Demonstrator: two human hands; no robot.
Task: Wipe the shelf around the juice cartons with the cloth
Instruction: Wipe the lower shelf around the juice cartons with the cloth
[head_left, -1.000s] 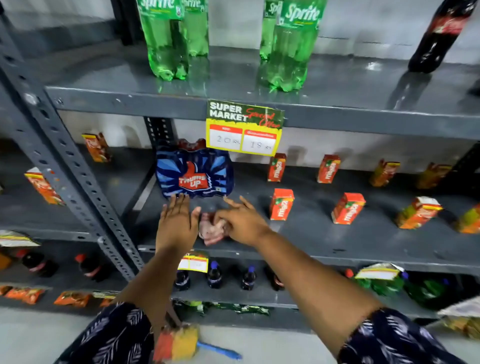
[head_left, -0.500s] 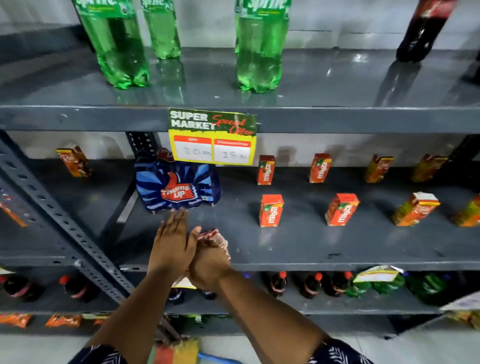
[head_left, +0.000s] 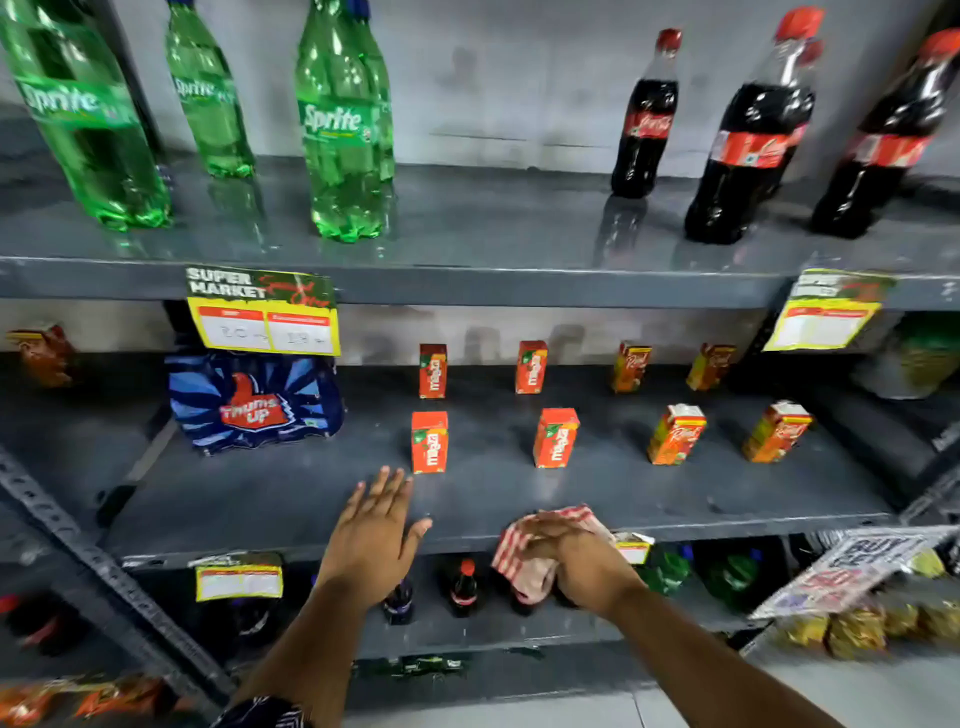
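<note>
Running left-right, the long dark-grey metal shelf (head_left: 675, 499) lies just fwd of both hands; small orange juice cartons (head_left: 429, 441) stand behind; right hand (head_left: 582, 564) clenches red-checked cloth (head_left: 519, 551) at front lip, nearer bare strip; left hand (head_left: 371, 535) splayed, empty.

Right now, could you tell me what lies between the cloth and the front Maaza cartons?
Only bare shelf separates the cloth from those cartons, as the head view shows.

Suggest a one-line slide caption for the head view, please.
Right hand presses a checked cloth on the shelf's front edge, left hand flat beside it, before upright juice cartons.
</note>
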